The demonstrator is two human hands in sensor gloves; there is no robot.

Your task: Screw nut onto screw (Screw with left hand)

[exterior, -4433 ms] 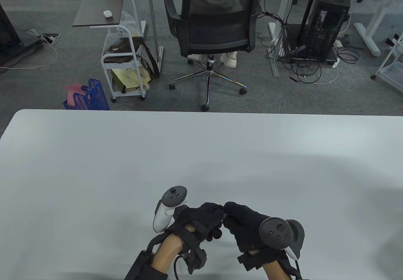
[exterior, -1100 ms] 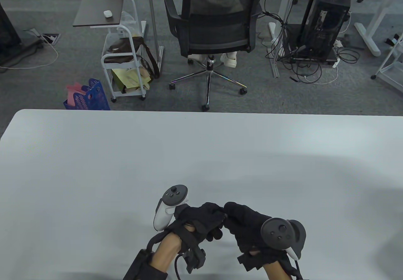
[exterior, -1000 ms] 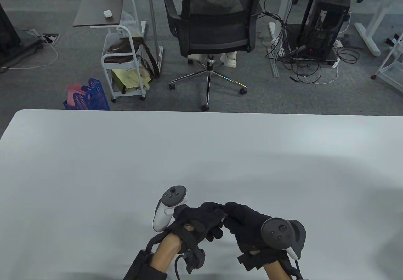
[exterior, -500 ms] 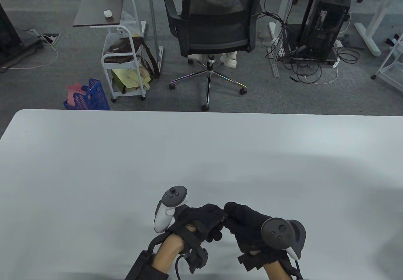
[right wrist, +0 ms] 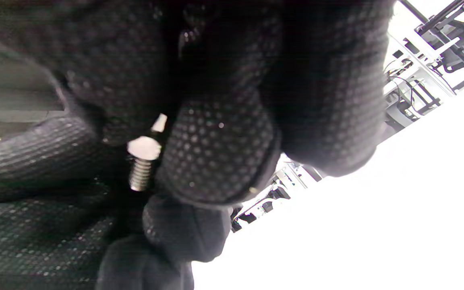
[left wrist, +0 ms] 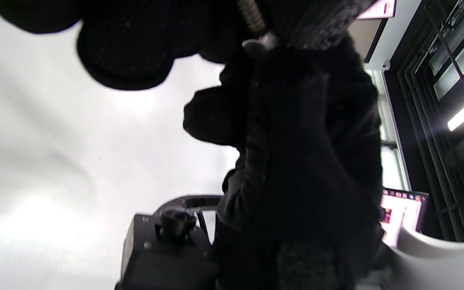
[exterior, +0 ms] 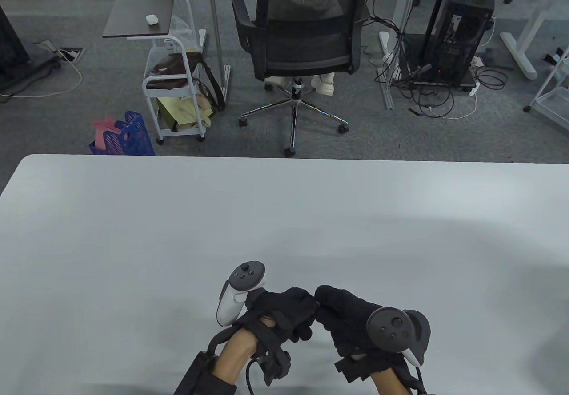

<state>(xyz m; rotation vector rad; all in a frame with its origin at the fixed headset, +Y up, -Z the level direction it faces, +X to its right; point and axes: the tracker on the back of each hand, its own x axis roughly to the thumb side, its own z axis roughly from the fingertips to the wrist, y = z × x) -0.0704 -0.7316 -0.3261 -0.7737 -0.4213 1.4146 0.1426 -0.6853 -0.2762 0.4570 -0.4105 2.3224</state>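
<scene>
Silver metal glints between black gloves: the screw (right wrist: 140,174) shows a short threaded shaft, and the nut (right wrist: 144,147) sits on it as a pale hexagonal piece, right against the fingertips of the right hand (exterior: 351,319). In the right wrist view the dotted glove fingers curl tightly round the nut, pinching it from both sides, with the thread poking out below. From the left wrist view the same threaded shaft (left wrist: 253,18) runs up into the curled fingers of the left hand (exterior: 284,313), which grip the screw; the nut (left wrist: 261,41) is a small grey lump at the thread's lower end, somewhat blurred. Down on the table view, both hands meet knuckle to knuckle just above the white table (exterior: 178,235), near its near edge and a little right of centre, fingertips touching, hardware hidden between them. Each hand carries a tracker, white and grey on the left (exterior: 238,290), dark on the right (exterior: 395,328).
</scene>
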